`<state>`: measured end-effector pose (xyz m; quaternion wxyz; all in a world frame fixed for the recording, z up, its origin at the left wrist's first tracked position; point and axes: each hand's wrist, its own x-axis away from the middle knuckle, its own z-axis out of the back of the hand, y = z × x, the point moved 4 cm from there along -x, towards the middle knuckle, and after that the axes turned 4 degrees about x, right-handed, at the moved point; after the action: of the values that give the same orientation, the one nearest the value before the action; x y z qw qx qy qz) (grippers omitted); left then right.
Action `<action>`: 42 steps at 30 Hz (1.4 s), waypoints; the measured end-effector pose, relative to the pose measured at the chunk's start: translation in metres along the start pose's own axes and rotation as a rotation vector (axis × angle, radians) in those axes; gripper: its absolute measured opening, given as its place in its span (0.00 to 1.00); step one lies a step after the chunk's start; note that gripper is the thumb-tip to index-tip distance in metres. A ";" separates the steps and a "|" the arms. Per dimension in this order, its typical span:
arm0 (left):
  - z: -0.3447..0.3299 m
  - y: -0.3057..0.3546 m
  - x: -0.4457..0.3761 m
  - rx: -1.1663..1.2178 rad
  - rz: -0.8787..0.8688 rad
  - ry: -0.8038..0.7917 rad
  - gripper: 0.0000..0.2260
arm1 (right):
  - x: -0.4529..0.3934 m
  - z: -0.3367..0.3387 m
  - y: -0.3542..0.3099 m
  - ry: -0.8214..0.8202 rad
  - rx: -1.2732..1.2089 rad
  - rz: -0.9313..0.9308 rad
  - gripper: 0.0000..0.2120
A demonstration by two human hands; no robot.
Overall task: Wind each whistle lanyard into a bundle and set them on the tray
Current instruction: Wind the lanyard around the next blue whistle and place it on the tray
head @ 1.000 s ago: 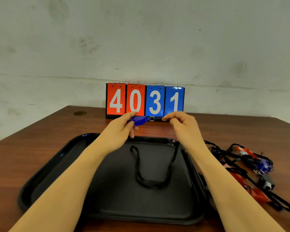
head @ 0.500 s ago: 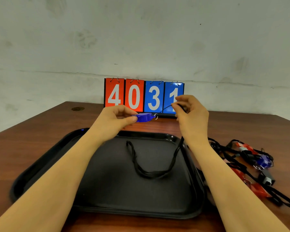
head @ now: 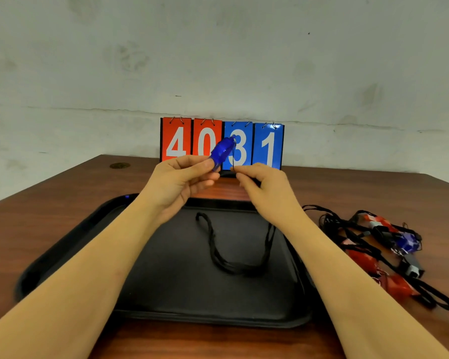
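One blue whistle (head: 222,151) tilted up-right, ring probably topmost

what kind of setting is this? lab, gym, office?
Probably a staged recording desk, not a gym: a brown wooden table against a bare, stained wall, with a flip scoreboard reading 4031, likely an episode marker. A black tray and a pile of whistles on lanyards are the only props.
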<state>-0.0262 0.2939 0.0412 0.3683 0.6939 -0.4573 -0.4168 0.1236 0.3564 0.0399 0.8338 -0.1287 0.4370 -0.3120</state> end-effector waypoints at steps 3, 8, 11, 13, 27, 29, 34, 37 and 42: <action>0.003 0.001 -0.001 0.039 -0.029 0.048 0.04 | 0.005 -0.011 -0.003 -0.126 0.020 0.024 0.17; 0.004 0.002 -0.001 0.037 -0.060 0.089 0.04 | 0.005 -0.013 0.001 -0.164 -0.074 -0.099 0.06; 0.004 0.000 -0.001 -0.067 -0.082 0.100 0.03 | 0.006 -0.017 -0.004 -0.233 0.034 -0.033 0.04; 0.005 -0.002 -0.002 -0.223 -0.110 0.127 0.03 | 0.010 -0.020 -0.011 -0.307 0.114 0.049 0.06; -0.003 0.000 0.002 -1.019 -0.391 0.053 0.12 | 0.015 -0.010 -0.030 -0.219 0.369 0.428 0.07; -0.004 -0.001 0.001 -1.008 -0.370 0.040 0.09 | 0.013 -0.008 -0.029 -0.152 0.380 0.467 0.06; -0.008 -0.006 0.002 -1.021 -0.307 -0.055 0.08 | 0.007 0.002 -0.017 0.072 0.317 0.416 0.06; -0.010 -0.009 0.003 -1.015 -0.263 -0.106 0.08 | 0.005 0.003 -0.008 0.061 0.151 0.271 0.06; -0.012 -0.007 0.007 -0.867 -0.194 -0.140 0.06 | 0.006 0.004 0.007 -0.053 -0.288 -0.062 0.06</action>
<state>-0.0112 0.2910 0.0384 0.5526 0.4851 -0.1971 -0.6484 0.1321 0.3575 0.0355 0.8080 -0.2687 0.4507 -0.2681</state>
